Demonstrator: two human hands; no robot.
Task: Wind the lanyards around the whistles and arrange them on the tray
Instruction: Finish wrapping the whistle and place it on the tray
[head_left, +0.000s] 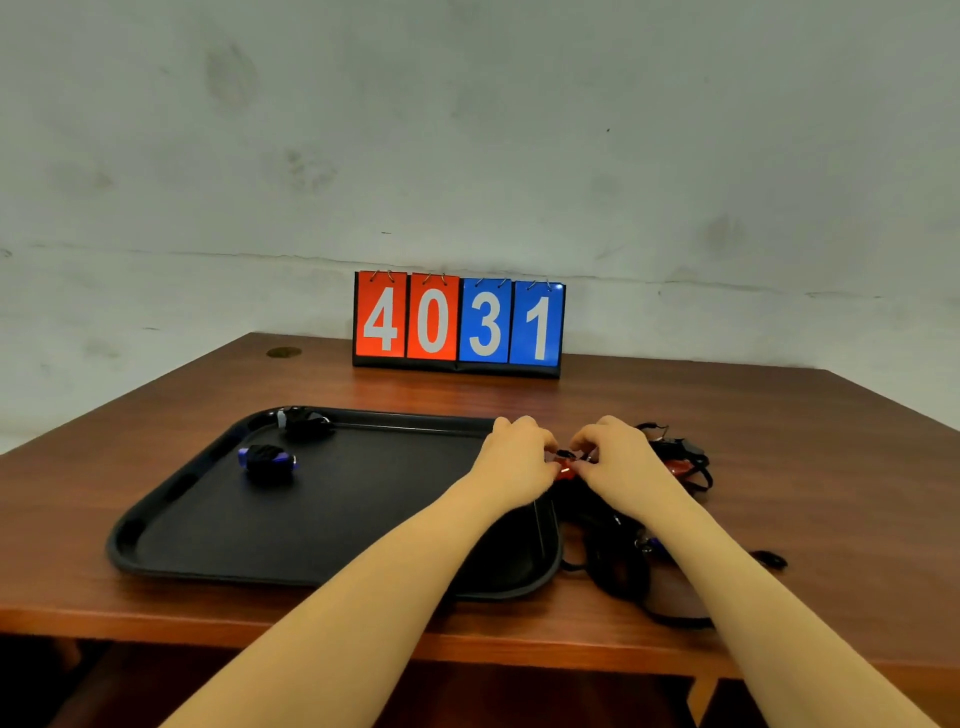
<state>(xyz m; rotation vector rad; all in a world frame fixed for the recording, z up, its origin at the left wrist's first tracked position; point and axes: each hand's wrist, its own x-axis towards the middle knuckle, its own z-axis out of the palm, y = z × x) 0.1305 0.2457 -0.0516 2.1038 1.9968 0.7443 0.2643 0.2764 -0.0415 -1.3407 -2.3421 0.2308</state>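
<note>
A black tray (171, 525) lies on the wooden table. Two wound whistles rest on it: a blue whistle (267, 459) wrapped in black lanyard at the left, and a dark whistle (305, 422) in the far left corner. My left hand (517, 457) and my right hand (618, 454) meet over the tray's right edge, both pinching a small red whistle (567, 470) with its black lanyard. Most of that whistle is hidden by my fingers. A tangle of black lanyards (618, 566) with more whistles lies right of the tray, partly under my right forearm.
A flip scoreboard (458, 325) reading 4031 stands at the back of the table against the wall. Another red whistle (680, 466) with black cord lies behind my right hand. A small black piece (770, 560) sits at the right. The table's front edge is close to me.
</note>
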